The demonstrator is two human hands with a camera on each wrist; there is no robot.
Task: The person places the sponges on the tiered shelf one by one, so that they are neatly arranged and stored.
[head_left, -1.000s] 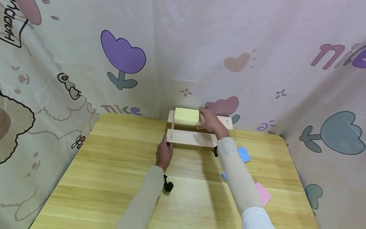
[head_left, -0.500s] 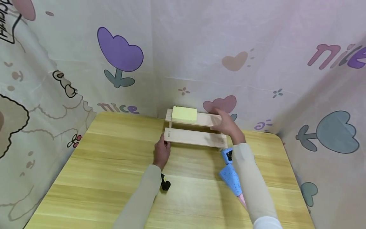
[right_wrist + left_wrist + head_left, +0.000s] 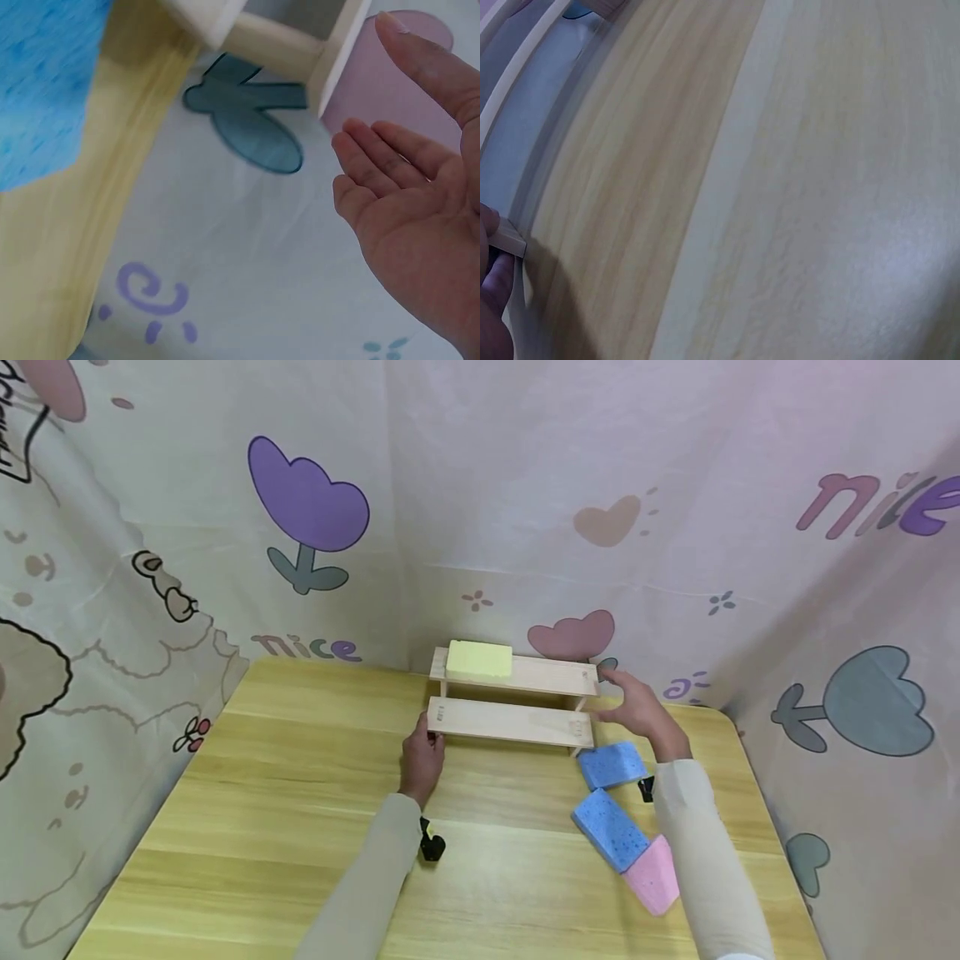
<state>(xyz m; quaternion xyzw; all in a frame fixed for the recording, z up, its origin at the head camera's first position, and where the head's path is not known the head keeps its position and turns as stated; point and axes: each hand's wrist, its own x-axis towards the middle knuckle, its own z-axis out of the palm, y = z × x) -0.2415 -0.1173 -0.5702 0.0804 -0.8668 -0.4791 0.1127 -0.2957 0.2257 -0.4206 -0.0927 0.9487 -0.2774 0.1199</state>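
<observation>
Holding, left hand (image 3: 422, 762): I find my fingers pinching the left end of the two-tier wooden shelf (image 3: 517, 721) at its lower board; the left wrist view shows one digit above the wood and another below.
Right hand (image 3: 641, 706): released, grasping nothing; my thumb and fingers stand apart in a loose curve, and the right wrist view shows my palm bare.
Shelf location: far side of the table (image 3: 300, 843), just before the patterned curtain (image 3: 450, 485).
Shelf long axis: left to right, roughly parallel to the table's far edge; upper board (image 3: 551, 675) on the far side, lower board on the near side.
Governing relation: the shelf's right end lies just left of my right fingertips, while its left end is within my left fingers. My hands bracket the long axis.
Nearer hand: left, in contact; right, just beside, with no contact visible in the right wrist view.
Assessment: I judge that a firm hold at both ends depends on that narrow right-hand gap; a push from the right alone could swivel the shelf about my left grip.
Yellow sponge (image 3: 479, 660): flat on the left part of the upper board, well apart from my right hand.
Blue sponges (image 3: 609, 828): two, on the table to the right, the farther one close by the shelf's near right corner.
Pink sponge (image 3: 654, 875): near side of the blue pair, beside my right sleeve (image 3: 708, 860).
</observation>
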